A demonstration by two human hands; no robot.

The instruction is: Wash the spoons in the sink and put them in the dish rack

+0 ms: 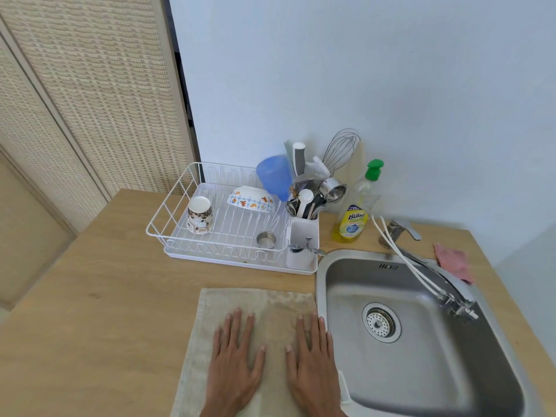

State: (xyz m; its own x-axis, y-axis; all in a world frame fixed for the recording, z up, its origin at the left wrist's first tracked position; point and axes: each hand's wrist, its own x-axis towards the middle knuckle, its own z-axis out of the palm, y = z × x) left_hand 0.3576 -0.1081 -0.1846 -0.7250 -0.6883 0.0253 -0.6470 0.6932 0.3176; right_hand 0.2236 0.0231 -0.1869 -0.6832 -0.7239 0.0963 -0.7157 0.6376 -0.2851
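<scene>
My left hand (236, 362) and my right hand (313, 365) lie flat, fingers spread, on a beige towel (270, 308) just left of the steel sink (421, 386). Neither hand holds anything. The sink basin shows only its drain strainer (380, 322); I see no spoons in it. The white wire dish rack (180, 212) stands behind the towel. Its white cutlery holder (304, 233) at the right end is packed with utensils, among them a white spoon (304, 200), metal measuring cups and a whisk (341, 149).
In the rack are a patterned mug (199, 214), an upturned patterned bowl (251, 198), a small steel cup (266, 239) and a blue cup (275, 176). Yellow dish soap (352, 219) stands behind the sink. The tap (445, 284) reaches over the basin. A pink cloth (454, 261) lies at right.
</scene>
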